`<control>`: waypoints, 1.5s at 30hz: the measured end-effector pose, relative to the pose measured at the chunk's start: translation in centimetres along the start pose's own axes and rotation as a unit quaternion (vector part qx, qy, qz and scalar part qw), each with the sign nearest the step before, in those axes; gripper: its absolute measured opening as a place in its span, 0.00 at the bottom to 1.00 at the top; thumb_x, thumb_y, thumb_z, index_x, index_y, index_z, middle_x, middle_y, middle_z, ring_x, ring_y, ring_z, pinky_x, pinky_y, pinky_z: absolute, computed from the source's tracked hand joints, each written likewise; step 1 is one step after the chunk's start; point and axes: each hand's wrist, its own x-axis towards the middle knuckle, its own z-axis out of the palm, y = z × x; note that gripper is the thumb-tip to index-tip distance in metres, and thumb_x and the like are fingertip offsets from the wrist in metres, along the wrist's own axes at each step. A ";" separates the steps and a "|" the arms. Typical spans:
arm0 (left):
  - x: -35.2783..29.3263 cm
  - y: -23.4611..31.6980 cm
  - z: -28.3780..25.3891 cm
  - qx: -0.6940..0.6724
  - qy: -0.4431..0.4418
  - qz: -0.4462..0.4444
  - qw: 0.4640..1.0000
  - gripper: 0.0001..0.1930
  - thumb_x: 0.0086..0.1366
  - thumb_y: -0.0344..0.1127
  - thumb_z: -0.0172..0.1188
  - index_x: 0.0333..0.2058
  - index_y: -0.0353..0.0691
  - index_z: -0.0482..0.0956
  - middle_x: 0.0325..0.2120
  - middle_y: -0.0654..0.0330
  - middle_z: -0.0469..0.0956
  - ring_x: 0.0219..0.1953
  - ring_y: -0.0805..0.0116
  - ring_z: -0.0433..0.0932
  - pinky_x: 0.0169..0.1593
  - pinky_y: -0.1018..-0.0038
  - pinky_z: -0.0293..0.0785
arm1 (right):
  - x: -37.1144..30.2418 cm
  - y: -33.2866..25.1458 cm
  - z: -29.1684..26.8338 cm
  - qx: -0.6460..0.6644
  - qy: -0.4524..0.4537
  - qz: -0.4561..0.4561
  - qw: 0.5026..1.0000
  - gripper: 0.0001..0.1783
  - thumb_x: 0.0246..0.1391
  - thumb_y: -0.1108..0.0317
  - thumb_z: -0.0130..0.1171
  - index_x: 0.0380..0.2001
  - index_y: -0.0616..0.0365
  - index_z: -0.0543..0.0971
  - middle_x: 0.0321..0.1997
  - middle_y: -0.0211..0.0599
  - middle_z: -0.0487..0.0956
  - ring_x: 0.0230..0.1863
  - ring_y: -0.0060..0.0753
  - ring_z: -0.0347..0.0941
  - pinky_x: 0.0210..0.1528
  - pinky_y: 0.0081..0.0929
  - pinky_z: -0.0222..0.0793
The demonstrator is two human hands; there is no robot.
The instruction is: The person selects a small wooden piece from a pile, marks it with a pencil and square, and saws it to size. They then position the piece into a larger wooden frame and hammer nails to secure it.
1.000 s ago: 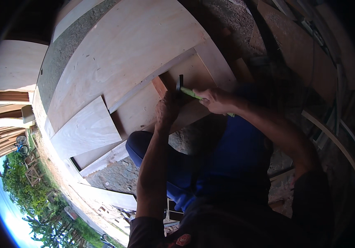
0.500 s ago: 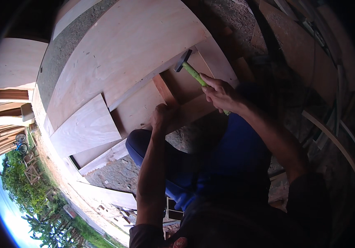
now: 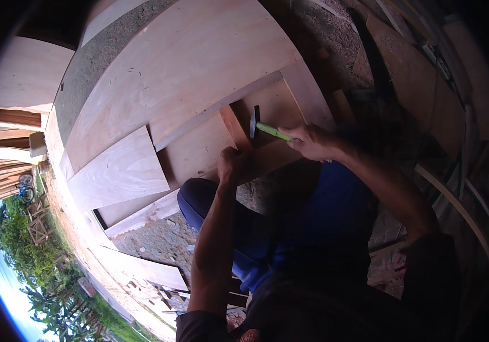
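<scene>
My right hand [image 3: 311, 142] is closed round the green handle of a hammer [image 3: 273, 131]. The hammer's dark metal head is over the wooden frame, just right of a short reddish crosspiece [image 3: 235, 126]. Closed at the crosspiece's near end is my left hand [image 3: 229, 163], resting by the frame's near rail [image 3: 278, 155]. Its fingertips are in shadow, and what they pinch, if anything, is hidden. Beyond the crosspiece, a large pale plywood panel [image 3: 193, 62] forms part of the same flat assembly.
A smaller plywood piece [image 3: 120, 171] lies across the frame's left part. Another flat board [image 3: 147, 267] lies on the ground at lower left. Wood strips [image 3: 455, 196] and a brown sheet [image 3: 412, 85] are on the right. A bicycle [image 3: 25, 188] stands far left.
The hammer has come down and nearer, its head moving from the far rail to beside the crosspiece. My left hand stays at the crosspiece's end. The whole view has shifted slightly.
</scene>
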 end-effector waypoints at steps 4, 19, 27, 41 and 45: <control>-0.1 0.7 -0.1 0.010 -0.031 -0.026 0.999 0.28 0.53 0.53 0.65 0.34 0.27 0.84 0.29 0.41 0.83 0.36 0.50 0.85 0.44 0.59 0.79 | 0.3 -3.3 -4.4 0.174 0.208 -0.003 0.963 0.28 0.68 0.63 0.48 0.70 0.51 0.62 0.20 0.34 0.73 0.15 0.28 0.69 0.21 0.32 0.73; -0.1 -1.3 -1.0 -0.039 -0.069 0.029 0.996 0.20 0.58 0.41 0.67 0.40 0.28 0.84 0.30 0.49 0.85 0.32 0.64 0.85 0.38 0.70 0.81 | 0.9 0.4 0.2 -0.047 -0.025 -0.015 0.998 0.28 0.68 0.65 0.46 0.70 0.49 0.62 0.35 0.52 0.81 0.19 0.32 0.76 0.26 0.34 0.75; -0.2 -1.1 -0.4 -0.099 -0.063 -0.011 0.993 0.20 0.57 0.37 0.67 0.42 0.26 0.83 0.33 0.48 0.85 0.32 0.65 0.85 0.36 0.70 0.83 | 1.1 0.7 -0.6 0.037 0.201 -0.060 0.977 0.30 0.65 0.67 0.53 0.70 0.46 0.63 0.44 0.52 0.81 0.43 0.36 0.79 0.49 0.36 0.73; 1.1 -3.5 1.0 -0.108 -0.029 0.024 0.993 0.16 0.56 0.31 0.66 0.40 0.24 0.82 0.30 0.49 0.84 0.29 0.65 0.84 0.33 0.71 0.82 | 1.1 -0.7 -3.5 -0.036 0.091 -0.032 0.995 0.28 0.66 0.67 0.50 0.68 0.54 0.64 0.33 0.51 0.80 0.30 0.38 0.79 0.36 0.31 0.75; 0.5 -2.1 0.9 -0.155 -0.076 -0.021 0.985 0.16 0.56 0.31 0.66 0.40 0.24 0.83 0.31 0.50 0.84 0.29 0.65 0.84 0.34 0.71 0.82 | 1.9 -1.8 -3.0 0.065 0.443 -0.069 0.891 0.30 0.65 0.68 0.51 0.68 0.60 0.61 0.34 0.53 0.79 0.32 0.39 0.79 0.36 0.32 0.75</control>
